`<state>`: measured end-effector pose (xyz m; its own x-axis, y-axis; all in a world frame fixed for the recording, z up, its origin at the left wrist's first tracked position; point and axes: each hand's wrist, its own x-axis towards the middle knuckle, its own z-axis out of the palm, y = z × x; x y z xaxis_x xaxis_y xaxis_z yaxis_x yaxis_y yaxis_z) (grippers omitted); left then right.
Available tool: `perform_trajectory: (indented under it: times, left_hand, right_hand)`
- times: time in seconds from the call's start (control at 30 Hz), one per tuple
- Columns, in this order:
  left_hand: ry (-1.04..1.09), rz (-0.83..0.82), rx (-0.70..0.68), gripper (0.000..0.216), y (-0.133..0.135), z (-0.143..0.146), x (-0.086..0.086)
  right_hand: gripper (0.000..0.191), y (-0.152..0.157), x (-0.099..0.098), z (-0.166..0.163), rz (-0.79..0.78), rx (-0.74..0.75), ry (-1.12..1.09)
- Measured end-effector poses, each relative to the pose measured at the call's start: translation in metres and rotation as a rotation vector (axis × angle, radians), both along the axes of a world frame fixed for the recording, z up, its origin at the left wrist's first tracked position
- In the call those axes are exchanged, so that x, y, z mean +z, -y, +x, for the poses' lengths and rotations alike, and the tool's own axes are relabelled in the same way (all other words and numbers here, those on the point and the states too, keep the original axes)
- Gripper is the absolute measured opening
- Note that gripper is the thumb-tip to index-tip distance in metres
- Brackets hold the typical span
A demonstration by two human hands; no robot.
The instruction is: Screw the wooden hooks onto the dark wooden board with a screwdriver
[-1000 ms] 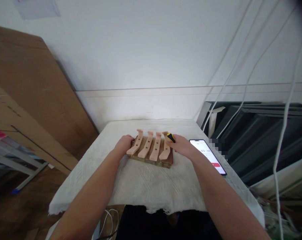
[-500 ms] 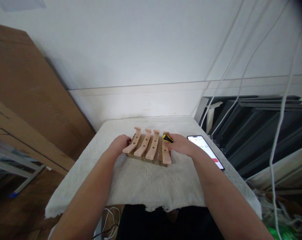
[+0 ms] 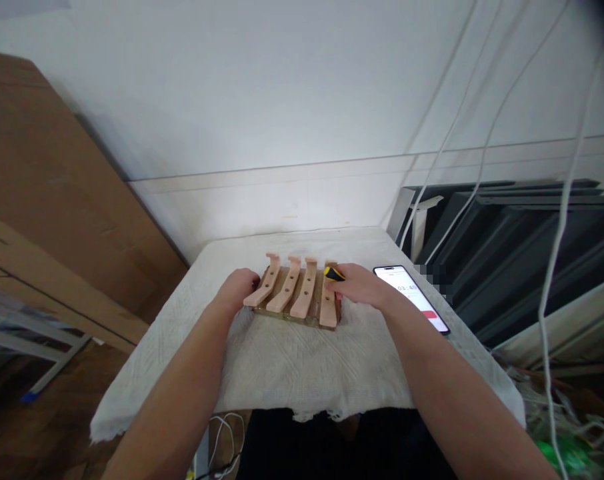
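Note:
A wooden rack lies on the cloth; its brown base board (image 3: pixel 292 315) carries several pale wooden hooks with dark holes or screws in them. My left hand (image 3: pixel 239 288) is closed around the board's left edge, its fingertips partly hidden. At the right end, my right hand (image 3: pixel 358 283) is closed on a screwdriver with a yellow-and-black handle (image 3: pixel 333 274); its shaft is hidden. That hand also touches the rightmost hook (image 3: pixel 329 308), whose upper part it partly covers. The other hooks, such as the leftmost hook (image 3: pixel 267 283), stand side by side at a slant.
A whitish cloth (image 3: pixel 302 380) covers the small table, which stands against a white wall. To the right lies a phone (image 3: pixel 412 293) showing a timer. Large cardboard (image 3: pixel 82 173) leans at the left. Dark panels (image 3: pixel 522 260) and hanging white cables (image 3: pixel 557 267) are on the right.
The lower end of the rightmost hook has swung slightly left. Both hands keep about the same places on the rack. The camera view has shifted a little.

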<state>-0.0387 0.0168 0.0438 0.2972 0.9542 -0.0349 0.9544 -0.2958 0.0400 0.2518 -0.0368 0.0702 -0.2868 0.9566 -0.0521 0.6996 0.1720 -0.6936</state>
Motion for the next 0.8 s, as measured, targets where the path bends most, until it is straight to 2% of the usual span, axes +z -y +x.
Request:
perform_trajectory:
  times: [0.1, 0.4, 0.63, 0.8]
  left_hand:
    - [-0.017, 0.007, 0.009, 0.024, -0.001, 0.000, -0.001]
    - [-0.029, -0.007, 0.014, 0.022, 0.000, 0.003, 0.002]
    - [-0.090, -0.010, 0.015, 0.025, 0.003, 0.007, 0.004]
    - [-0.140, -0.026, 0.020, 0.027, 0.009, 0.012, 0.009]
  right_hand:
    - [0.012, 0.001, 0.002, 0.000, -0.062, -0.055, -0.042]
    - [0.017, -0.001, -0.002, 0.000, -0.068, -0.006, -0.065]
    - [0.031, -0.005, 0.000, 0.005, -0.103, -0.170, 0.172]
    - [0.031, -0.007, -0.003, 0.001, -0.099, -0.186, 0.220]
